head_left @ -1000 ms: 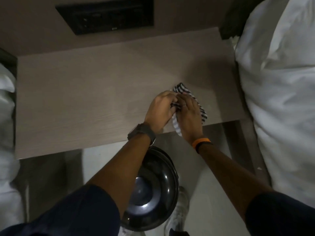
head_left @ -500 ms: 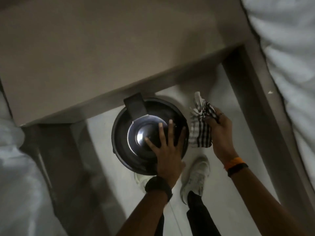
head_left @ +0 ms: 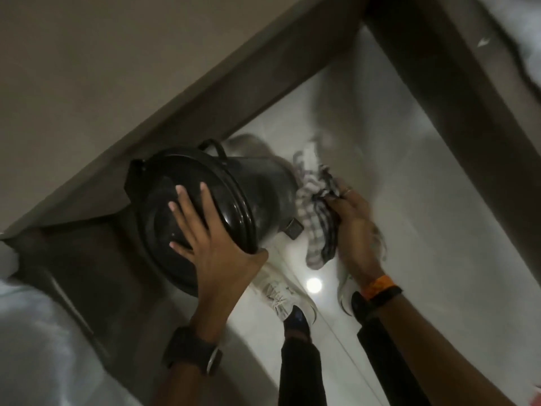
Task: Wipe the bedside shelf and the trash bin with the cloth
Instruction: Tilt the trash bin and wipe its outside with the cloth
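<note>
A black round trash bin with a glossy lid is tilted towards me on the pale floor, just below the front edge of the bedside shelf. My left hand lies spread on the lid and grips its rim. Pressed against the bin's right side is a black-and-white checked cloth, bunched in my right hand. The bin's pedal sticks out beside the cloth.
White bedding lies at the lower left and at the top right. A dark bed frame runs along the right. My white shoes stand on the shiny floor right under the bin.
Both hands left the shelf and came down to the bin. My left hand took the lid and tipped the bin over. My right hand brought the cloth against the bin's side.
</note>
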`<state>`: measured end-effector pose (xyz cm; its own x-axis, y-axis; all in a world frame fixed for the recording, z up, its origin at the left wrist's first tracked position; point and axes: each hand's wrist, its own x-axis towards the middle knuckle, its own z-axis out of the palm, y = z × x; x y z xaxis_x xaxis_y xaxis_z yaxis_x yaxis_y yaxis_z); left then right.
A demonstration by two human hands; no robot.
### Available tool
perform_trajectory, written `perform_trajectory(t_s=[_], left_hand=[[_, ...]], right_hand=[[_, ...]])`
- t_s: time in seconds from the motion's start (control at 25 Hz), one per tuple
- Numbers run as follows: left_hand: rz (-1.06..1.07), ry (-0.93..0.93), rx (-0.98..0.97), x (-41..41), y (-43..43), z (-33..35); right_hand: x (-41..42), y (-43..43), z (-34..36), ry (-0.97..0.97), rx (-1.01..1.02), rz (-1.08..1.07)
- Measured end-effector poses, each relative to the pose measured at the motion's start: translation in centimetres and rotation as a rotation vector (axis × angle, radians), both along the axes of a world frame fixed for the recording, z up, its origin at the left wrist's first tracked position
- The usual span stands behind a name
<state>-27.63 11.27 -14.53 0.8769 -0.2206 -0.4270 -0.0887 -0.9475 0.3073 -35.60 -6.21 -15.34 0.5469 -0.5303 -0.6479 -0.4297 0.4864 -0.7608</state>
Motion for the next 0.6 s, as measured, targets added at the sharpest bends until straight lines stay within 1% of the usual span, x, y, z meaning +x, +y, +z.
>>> perform_trajectory(t_s=[0.08, 0.12, 0.16, 0.2, 0.24, 0.32, 0.36, 0.4, 0.44, 0.48, 0.56, 0.6], left_hand=[[0.052, 0.040, -0.073, 0.4, 0.4, 0.5], [0.068, 0.046, -0.098, 0.7, 0.5, 0.6], [0.086, 0.052, -0.111, 1.0, 0.5, 0.7], [0.108, 0.056, -0.120, 1.1, 0.5, 0.7], [0.141, 0.061, -0.136, 1.3, 0.6, 0.8], [0.201, 0.065, -0.173, 1.4, 0.8, 1.1], [0.215, 0.057, -0.182, 1.4, 0.7, 1.2], [0.222, 0.046, -0.187, 1.7, 0.9, 1.2], [0.230, 0.039, -0.191, 2.1, 1.1, 1.0], [0.242, 0.041, -0.196, 2.4, 1.3, 1.0], [0.240, 0.040, -0.207, 3.0, 2.3, 0.7], [0.241, 0.031, -0.218, 3.2, 3.3, 0.6]], right_hand=[[1.0, 5.8, -0.1, -0.109, -0.120, 0.213], [1.4, 8.3, -0.8, -0.211, -0.198, 0.340], [2.0, 9.4, -2.1, -0.275, -0.300, 0.419], [2.9, 9.5, -4.8, -0.256, -0.369, 0.423], [3.9, 8.9, -7.5, -0.164, -0.365, 0.385], [5.7, 6.5, -12.7, 0.111, -0.275, 0.215], [5.9, 5.0, -14.4, 0.215, -0.238, 0.160], [6.2, 4.9, -14.6, 0.235, -0.214, 0.144], [6.4, 5.8, -13.5, 0.186, -0.205, 0.154], [6.5, 7.6, -11.1, 0.085, -0.211, 0.193], [5.8, 11.6, -5.6, -0.174, -0.295, 0.296], [5.3, 12.9, -4.7, -0.277, -0.348, 0.369]])
